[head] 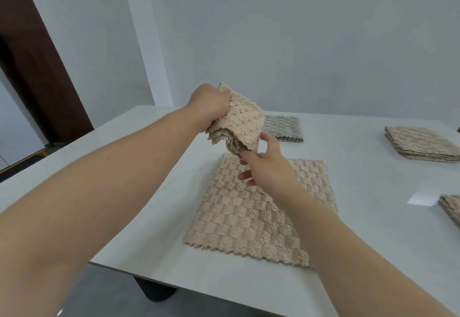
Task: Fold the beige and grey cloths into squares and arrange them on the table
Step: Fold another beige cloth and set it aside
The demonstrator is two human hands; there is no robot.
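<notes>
My left hand (207, 106) grips a folded stack of beige cloths (240, 122) by its upper left corner and holds it in the air above the table. My right hand (265, 165) pinches the lower edge of that stack between thumb and forefinger. Beneath them a single beige cloth (244, 214) lies spread flat on the white table (373, 192). A folded grey cloth (285, 127) sits further back, partly hidden by the held stack.
A folded beige stack (422, 143) rests at the far right of the table. Another beige pile (451, 208) is cut off by the right frame edge. A dark table leg (155, 290) shows below the near edge. Walls stand behind the table.
</notes>
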